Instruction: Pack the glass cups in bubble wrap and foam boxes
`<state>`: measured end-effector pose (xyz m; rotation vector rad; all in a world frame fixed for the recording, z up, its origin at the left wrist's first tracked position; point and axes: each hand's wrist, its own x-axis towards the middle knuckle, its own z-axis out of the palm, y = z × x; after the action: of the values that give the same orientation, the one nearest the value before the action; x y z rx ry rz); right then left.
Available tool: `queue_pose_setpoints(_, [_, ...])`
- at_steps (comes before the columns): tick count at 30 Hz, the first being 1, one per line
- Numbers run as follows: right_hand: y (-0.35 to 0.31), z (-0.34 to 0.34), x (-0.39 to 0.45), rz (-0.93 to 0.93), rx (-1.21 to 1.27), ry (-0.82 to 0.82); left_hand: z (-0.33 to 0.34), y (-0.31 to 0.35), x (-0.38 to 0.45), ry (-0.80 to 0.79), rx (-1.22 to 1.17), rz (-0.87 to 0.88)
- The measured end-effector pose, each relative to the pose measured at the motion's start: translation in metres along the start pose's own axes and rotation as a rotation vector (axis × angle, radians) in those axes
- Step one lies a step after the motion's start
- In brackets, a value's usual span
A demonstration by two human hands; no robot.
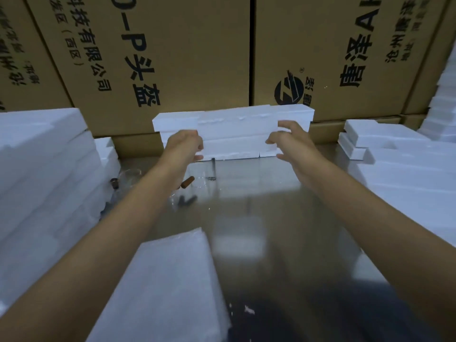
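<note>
A long white foam box (234, 129) stands on edge at the far side of the table, against the cardboard cartons. My left hand (185, 145) is at its left part, fingers curled against the front face and thumb under the lower edge. My right hand (286, 141) hovers at the box's right part with fingers spread and bent; I cannot tell if it touches. Clear glass cups (132, 175) lie on the table to the left under my left forearm, blurred, with a brown wooden-looking piece (188, 181) among them.
Stacks of white foam pieces stand on the left (42, 169) and on the right (404, 166). A white sheet stack (162, 282) lies near me at the front. Tall cardboard cartons (172, 58) wall off the back. The shiny table (266, 206) shows between my arms.
</note>
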<state>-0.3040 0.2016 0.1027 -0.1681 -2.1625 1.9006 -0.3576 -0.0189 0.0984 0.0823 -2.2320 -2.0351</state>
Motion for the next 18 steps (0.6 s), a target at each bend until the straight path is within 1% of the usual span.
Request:
queue_pose_setpoints(3, [0.03,-0.008,-0.058,0.024,-0.034,0.006,-0.014,-0.033,-0.06,-0.069,0.093,-0.019])
queue_pose_setpoints(6, [0.064,-0.015,-0.112,0.039,-0.059,0.032,-0.021,-0.054,-0.109,-0.187,0.222,-0.027])
queue_pose_setpoints(9, [0.09,-0.03,-0.148,0.101,-0.095,0.044,-0.026,-0.058,-0.14,-0.29,0.325,-0.058])
queue_pose_setpoints(12, [0.097,-0.047,-0.164,0.148,-0.123,0.024,-0.026,-0.054,-0.155,-0.37,0.435,-0.064])
queue_pose_setpoints(14, [0.092,-0.052,-0.166,0.136,-0.145,0.016,-0.023,-0.052,-0.158,-0.349,0.487,-0.022])
queue_pose_setpoints(18, [0.071,-0.052,-0.149,0.058,-0.131,0.029,-0.013,-0.047,-0.142,-0.229,0.553,0.1])
